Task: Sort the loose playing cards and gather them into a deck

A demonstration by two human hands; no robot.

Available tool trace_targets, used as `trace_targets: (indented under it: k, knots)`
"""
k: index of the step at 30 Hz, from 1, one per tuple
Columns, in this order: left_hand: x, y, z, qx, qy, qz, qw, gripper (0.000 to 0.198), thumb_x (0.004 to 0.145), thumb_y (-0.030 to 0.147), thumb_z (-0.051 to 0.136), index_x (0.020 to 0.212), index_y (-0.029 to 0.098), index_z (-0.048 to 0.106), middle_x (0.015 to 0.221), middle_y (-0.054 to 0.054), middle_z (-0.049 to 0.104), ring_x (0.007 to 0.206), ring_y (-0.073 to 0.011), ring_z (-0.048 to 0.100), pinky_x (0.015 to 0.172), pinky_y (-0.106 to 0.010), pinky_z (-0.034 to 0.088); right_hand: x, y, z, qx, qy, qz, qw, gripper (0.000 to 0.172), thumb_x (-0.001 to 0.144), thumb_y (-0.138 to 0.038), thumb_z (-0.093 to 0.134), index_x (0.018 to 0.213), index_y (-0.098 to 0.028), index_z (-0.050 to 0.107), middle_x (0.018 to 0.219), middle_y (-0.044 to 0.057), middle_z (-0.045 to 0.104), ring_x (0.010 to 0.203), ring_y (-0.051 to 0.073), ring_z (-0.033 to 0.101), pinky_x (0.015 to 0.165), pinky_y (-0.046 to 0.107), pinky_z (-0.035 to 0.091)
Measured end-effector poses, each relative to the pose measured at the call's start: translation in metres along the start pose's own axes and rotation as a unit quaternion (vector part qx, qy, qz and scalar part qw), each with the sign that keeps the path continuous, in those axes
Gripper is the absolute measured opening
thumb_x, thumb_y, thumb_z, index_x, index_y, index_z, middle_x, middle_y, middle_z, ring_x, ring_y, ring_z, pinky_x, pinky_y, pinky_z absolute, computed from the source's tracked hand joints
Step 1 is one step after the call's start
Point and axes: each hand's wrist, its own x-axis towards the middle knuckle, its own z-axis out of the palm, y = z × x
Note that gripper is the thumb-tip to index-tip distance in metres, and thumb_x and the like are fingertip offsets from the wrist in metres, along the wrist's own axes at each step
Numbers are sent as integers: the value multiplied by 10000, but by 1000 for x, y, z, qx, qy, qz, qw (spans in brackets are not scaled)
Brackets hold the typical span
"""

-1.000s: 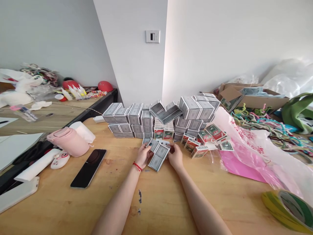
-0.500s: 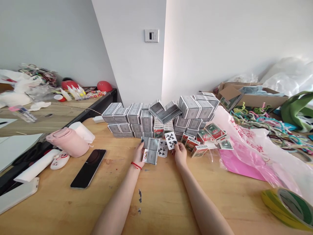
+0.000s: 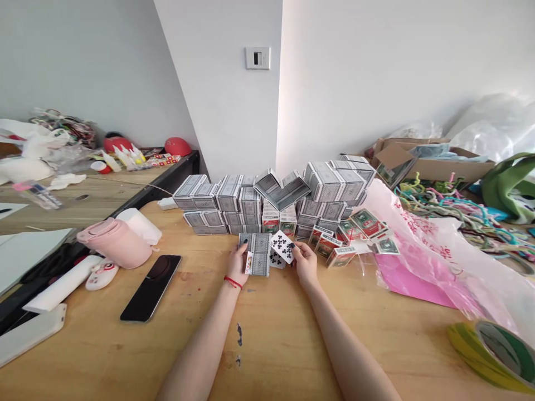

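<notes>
My left hand [image 3: 238, 264] grips a folded-card piece [image 3: 259, 253] with grey patterned backs and a small face-card strip at its left side. Between the thumb and fingers of my right hand [image 3: 304, 262] is a clubs playing card [image 3: 282, 247], tilted, its left edge at the right side of the piece. Another clubs card [image 3: 276, 260] lies on the table, partly covered. Behind my hands stand stacked blocks of grey-backed cards [image 3: 238, 203], with an angled open card piece [image 3: 282, 191] resting across the gap between them.
Red and green card boxes [image 3: 340, 256] lie right of the blocks, beside pink plastic sheeting [image 3: 412, 278]. A black phone [image 3: 151, 288] and pink bottle [image 3: 115, 243] are at left. Yellow-green tape [image 3: 493, 353] sits at the near right, colourful pipe cleaners [image 3: 443, 214] farther back.
My right hand's card has moved left and tilted, now meeting the piece in my left hand. The piece has shifted slightly left and turned more upright.
</notes>
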Motion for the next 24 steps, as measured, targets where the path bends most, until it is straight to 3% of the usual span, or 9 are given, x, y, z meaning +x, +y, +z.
trace_targets:
  k: [9,16,24]
  knots:
    - [-3,2,5,40,54,105,992,318,574,297,656,829,167,517,721,-5,639,632,-140,612,581,-249,458,3,6,-5,-96,-6,-56,994,263,656,-368,510,771,-165,631,587,26,591,548,163,521,448,244,388]
    - [-6,5,3,65,23,96,993,370,569,314,670,864,157,511,755,-24,637,682,-161,610,604,-259,452,9,8,-11,-88,-82,-6,993,254,653,-408,528,657,-160,581,508,-11,523,455,118,437,434,223,337]
    - [-5,4,0,146,-8,121,982,438,546,256,688,934,162,508,868,-42,634,766,-150,596,715,-278,434,11,8,-15,-93,-86,-12,992,289,642,-445,539,573,-169,491,473,-37,440,453,99,375,437,208,294]
